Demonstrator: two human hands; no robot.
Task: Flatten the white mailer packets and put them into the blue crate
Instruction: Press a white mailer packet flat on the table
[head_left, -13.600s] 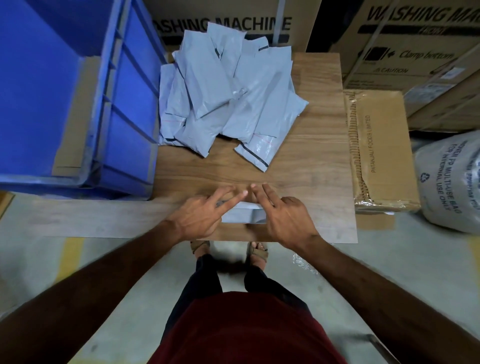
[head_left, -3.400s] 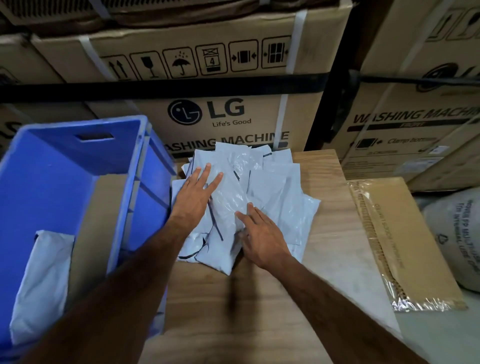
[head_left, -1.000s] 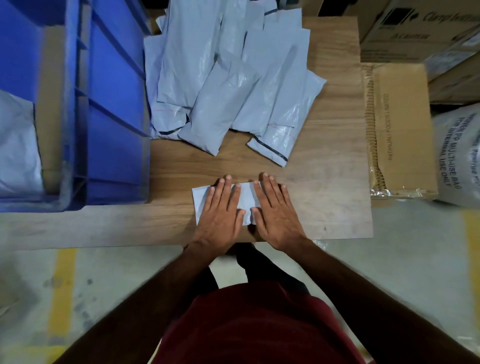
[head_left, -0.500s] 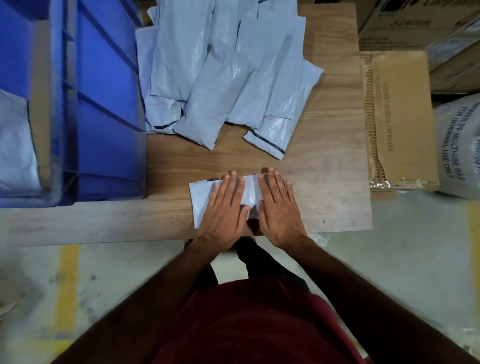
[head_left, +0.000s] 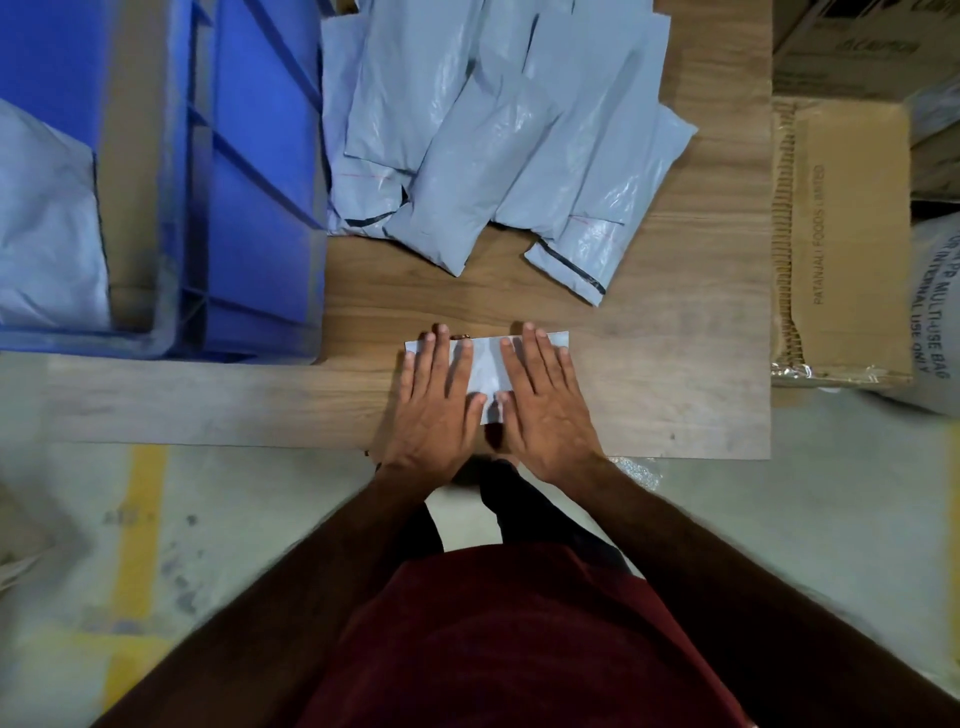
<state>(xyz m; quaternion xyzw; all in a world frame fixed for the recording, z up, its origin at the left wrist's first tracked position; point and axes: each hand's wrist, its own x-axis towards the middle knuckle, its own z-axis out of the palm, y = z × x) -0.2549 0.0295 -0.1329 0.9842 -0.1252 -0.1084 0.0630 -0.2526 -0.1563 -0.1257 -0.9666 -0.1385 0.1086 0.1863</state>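
**Inspector:** At the moment inspected you had one white mailer packet (head_left: 485, 371) lying flat on the wooden table (head_left: 675, 395), close to its near edge. Your left hand (head_left: 436, 405) and right hand (head_left: 548, 402) both lay on it, palms down, fingers straight, pressing it and gripping nothing.

**Operator:** So how far along did you judge me?

**Inspector:** Early. You were mid-flattening on that packet, and it had not yet gone into the blue crate (head_left: 249, 208), which stood just left of the table. Inside the crate I saw at least one pale packet (head_left: 47, 228) already lying there, beside a cardboard divider (head_left: 132, 171). Whether more lay under it I could not tell.

**Operator:** And what was left?

**Inspector:** The loose pile of packets (head_left: 493, 150) at the far side of the table, untouched and puffy. I counted roughly six or seven; they overlapped and ran out of the top of the view, so you should treat that as a minimum. Counts otherwise: one packet under your hands, one crate, two hands at work.
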